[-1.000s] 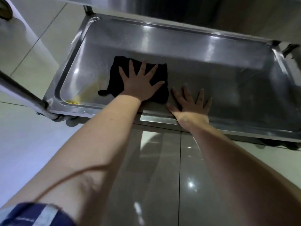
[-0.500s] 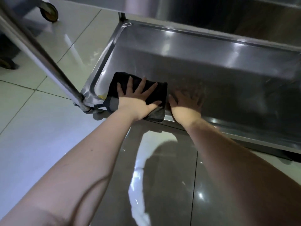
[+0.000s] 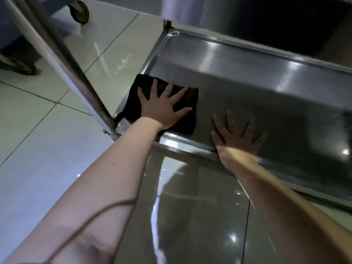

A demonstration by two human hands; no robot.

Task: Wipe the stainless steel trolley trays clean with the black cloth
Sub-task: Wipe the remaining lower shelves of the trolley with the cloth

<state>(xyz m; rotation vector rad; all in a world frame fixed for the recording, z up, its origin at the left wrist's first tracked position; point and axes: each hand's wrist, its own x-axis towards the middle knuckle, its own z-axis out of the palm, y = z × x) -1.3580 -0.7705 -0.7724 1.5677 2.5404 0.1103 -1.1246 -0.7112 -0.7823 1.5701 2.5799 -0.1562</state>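
L hand [image 3: 162, 109] splayed on cloth [image 3: 187, 121] — R hand [image 3: 238, 136], tray [image 3: 266, 96].

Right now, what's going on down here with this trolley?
A person is wiping the trolley's lower tray. Their left hand presses flat, fingers spread, on the black cloth at the tray's near left corner, beside the upright post. Their right hand lies flat on the bare tray floor just right of the cloth, apart from it.

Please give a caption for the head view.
Left hand presses black cloth in tray corner; right hand rests flat beside.
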